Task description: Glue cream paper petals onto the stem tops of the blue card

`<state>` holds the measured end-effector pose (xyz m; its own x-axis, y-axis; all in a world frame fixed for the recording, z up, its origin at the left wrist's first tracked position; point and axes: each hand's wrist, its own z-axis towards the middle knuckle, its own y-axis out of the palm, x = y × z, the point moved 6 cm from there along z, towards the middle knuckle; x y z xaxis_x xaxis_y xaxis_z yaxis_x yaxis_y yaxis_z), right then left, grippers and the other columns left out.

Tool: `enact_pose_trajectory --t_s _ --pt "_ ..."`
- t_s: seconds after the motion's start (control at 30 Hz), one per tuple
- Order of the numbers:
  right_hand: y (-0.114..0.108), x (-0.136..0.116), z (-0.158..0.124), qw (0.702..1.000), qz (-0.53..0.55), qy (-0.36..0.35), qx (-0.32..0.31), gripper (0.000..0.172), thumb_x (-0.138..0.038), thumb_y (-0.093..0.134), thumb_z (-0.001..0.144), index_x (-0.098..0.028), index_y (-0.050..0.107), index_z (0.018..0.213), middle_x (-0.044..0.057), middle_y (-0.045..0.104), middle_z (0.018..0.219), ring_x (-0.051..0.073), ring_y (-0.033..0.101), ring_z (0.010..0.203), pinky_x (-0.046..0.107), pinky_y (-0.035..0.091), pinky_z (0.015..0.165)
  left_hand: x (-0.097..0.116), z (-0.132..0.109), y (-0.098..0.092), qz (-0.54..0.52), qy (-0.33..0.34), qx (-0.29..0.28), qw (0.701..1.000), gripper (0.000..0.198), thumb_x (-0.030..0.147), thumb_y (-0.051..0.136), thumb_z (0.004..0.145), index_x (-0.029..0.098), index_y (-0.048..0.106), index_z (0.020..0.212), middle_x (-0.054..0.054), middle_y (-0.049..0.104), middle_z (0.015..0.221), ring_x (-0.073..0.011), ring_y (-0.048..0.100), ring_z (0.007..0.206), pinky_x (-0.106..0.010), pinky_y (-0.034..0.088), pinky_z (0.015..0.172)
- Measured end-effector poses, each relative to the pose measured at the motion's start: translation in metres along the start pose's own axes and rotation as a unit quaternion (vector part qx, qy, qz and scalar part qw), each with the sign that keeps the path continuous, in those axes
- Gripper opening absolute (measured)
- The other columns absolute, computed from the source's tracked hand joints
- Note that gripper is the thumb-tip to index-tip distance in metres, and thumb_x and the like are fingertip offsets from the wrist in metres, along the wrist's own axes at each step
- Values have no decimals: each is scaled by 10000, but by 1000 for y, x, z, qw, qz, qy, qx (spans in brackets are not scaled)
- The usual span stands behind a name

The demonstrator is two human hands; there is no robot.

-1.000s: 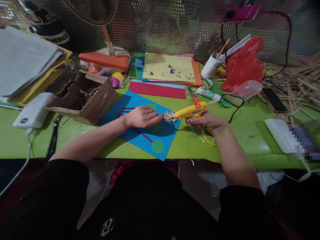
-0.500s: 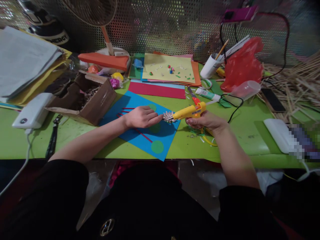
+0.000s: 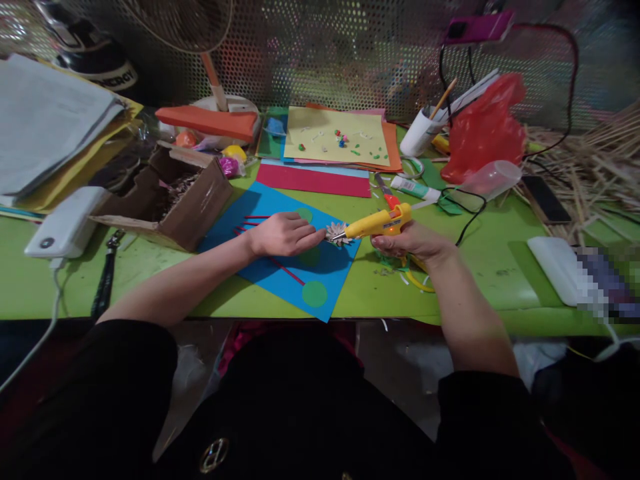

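My right hand (image 3: 417, 241) is wrapped round the handle of a yellow hot glue gun (image 3: 375, 224). Its metal nozzle reaches the left part of a pale, many-petalled flower (image 3: 342, 234) on a blue sheet (image 3: 325, 303). From the left, my left hand (image 3: 285, 235) lies over the sheet, fingers closed together, index fingertip at the flower's edge near the nozzle. What its fingers pinch, if anything, is hidden. Dark red strips (image 3: 289, 272) and green paper circles (image 3: 315, 294) lie on the sheet, partly covered by that hand.
A cardboard box (image 3: 195, 207) with brownish bits stands left of the sheet. Behind are a red paper strip (image 3: 315, 181) and a yellow sheet (image 3: 336, 127) with small coloured pieces. A glue tube (image 3: 415, 188), red plastic bag (image 3: 483, 130) and phone (image 3: 546, 200) lie right.
The glue gun and my right hand have shifted very slightly left. My left hand stays in the same place at the flower.
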<state>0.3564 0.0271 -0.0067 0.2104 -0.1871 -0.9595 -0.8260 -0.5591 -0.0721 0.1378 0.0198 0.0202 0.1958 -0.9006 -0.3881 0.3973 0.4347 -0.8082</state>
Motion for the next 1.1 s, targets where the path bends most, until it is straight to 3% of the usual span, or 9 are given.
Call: enact_pose_trajectory --t_s 0.43,0.77,0.87,0.93,0.97,1.03,1.1 --pt "-2 2 1 1000 6 -7 7 304 -445 790 718 -213 607 791 -63 428 540 56 326 415 220 233 333 2 1 -5 15 7 57 998 178 163 403 987 147 571 1044 0 647 642 -126 606 546 -276 425 500" --pt "-1 -3 -2 998 -55 -28 28 326 -467 790 696 -208 645 833 -16 577 657 75 402 474 225 306 377 -11 -5 -1 36 -97 73 992 140 208 461 971 164 586 1016 4 670 637 -105 589 501 -245 399 485" --pt "-17 -14 -7 989 -68 -78 101 347 -516 747 730 -214 643 865 30 636 783 100 451 493 268 379 418 -17 -7 -2 35 -134 90 986 137 213 490 958 159 611 990 5 668 612 -107 585 491 -240 381 472" --pt "-42 -24 -14 957 -114 -133 231 365 -554 695 771 -230 627 924 68 656 896 150 533 562 329 469 507 -22 -8 -1 19 -165 96 981 153 239 503 954 161 633 973 -3 688 631 -109 602 505 -233 389 476" --pt "-56 -28 -19 925 -154 -155 310 375 -571 666 789 -237 613 951 81 652 929 181 569 615 366 504 571 -24 -8 -1 11 -182 95 979 168 256 504 955 164 644 962 -9 706 653 -108 612 514 -229 398 481" --pt "-83 -34 -31 833 -268 -165 455 393 -596 624 808 -240 583 969 100 633 953 245 615 747 441 531 716 -28 -8 0 1 -214 93 972 200 286 503 958 170 665 941 -20 737 699 -107 627 522 -220 413 489" --pt "-102 -36 -39 741 -379 -153 533 376 -582 592 825 -225 567 944 127 612 975 307 607 936 504 489 880 -30 -8 1 -9 -235 96 967 215 301 509 956 172 680 927 -34 756 731 -109 637 522 -216 420 488"
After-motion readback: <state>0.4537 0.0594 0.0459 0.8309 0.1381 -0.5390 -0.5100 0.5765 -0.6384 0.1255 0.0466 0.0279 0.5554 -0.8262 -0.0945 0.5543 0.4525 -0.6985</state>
